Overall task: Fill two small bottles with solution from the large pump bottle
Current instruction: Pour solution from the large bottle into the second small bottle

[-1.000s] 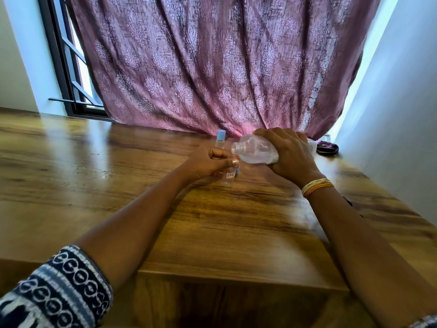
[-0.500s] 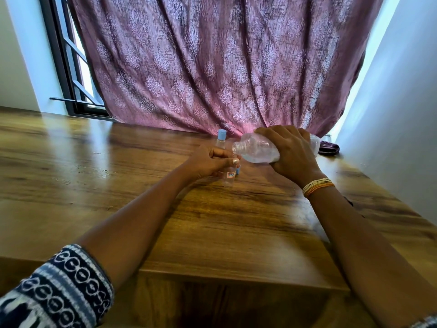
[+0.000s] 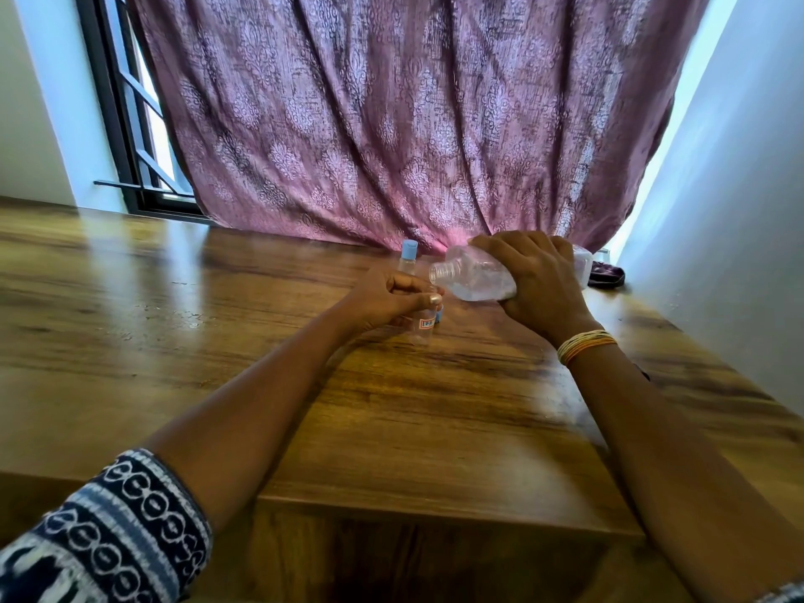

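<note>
My right hand (image 3: 539, 280) grips the large clear bottle (image 3: 472, 276), tipped on its side with its open threaded neck pointing left; its pump is off and not seen. My left hand (image 3: 391, 298) holds a small clear bottle (image 3: 423, 326) with a red-and-white label upright on the wooden table (image 3: 391, 428), just below and left of the large bottle's neck. The small bottle's mouth is hidden by my fingers. A second small bottle (image 3: 408, 259) with a light blue cap stands behind my left hand. A bit of blue (image 3: 439, 316), perhaps a loose cap, shows beside the held bottle.
A patterned pink curtain (image 3: 391, 124) hangs right behind the bottles. A dark small object (image 3: 605, 275) lies at the back right by the white wall. A barred window (image 3: 130, 124) is at the back left. The table's front edge steps down near me.
The large bottle has tipped a little further, its neck now slightly lower toward the small bottle. My left hand has stayed in place.
</note>
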A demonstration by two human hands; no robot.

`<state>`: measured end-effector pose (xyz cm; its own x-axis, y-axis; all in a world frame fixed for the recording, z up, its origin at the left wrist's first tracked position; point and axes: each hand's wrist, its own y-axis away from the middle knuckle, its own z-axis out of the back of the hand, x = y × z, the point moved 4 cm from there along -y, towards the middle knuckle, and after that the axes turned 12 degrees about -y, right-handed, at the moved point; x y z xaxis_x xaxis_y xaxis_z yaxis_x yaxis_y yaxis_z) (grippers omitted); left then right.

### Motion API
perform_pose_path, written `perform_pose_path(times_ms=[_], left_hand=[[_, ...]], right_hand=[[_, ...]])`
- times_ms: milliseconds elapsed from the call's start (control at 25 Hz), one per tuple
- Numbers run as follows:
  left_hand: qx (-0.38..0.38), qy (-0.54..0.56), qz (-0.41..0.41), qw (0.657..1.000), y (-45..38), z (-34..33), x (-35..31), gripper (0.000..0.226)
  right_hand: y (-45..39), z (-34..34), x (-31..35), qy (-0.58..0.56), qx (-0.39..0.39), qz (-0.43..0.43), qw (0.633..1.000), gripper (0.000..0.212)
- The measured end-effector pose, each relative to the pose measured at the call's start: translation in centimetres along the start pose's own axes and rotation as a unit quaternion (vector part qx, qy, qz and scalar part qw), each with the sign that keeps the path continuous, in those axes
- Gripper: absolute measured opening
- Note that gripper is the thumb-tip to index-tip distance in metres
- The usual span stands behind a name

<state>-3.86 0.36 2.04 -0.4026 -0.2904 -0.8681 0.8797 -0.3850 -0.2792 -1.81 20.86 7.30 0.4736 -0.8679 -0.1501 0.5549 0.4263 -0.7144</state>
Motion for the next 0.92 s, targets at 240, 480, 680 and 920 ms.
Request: perform_pose_path(times_ms=[240,480,680,920], left_hand=[[0.000,0.006,0.002,1.000,-0.13,0.07,0.36,0.029],[-0.001,0.007,0.000,1.000,-0.32,0.19,0.56,0.024],[0.000,0.009,0.008,1.000,-0.20,0.17,0.55,0.028],[-0.004,0.037,0.016,0.999,-0.21,-0.06,0.87,0.028]], right_hand=[[-0.06,0.20,0.22,0.007,-0.001,0.002,1.000,0.061],[-0.04,0.40,0.33,0.011,-0.002,0.003,1.000,0.062],[-0.02,0.45,0.40,0.007,-0.010,0.007,1.000,0.061],[0.03,0.37,0.12,0.012,-0.024,0.011,1.000,0.051]])
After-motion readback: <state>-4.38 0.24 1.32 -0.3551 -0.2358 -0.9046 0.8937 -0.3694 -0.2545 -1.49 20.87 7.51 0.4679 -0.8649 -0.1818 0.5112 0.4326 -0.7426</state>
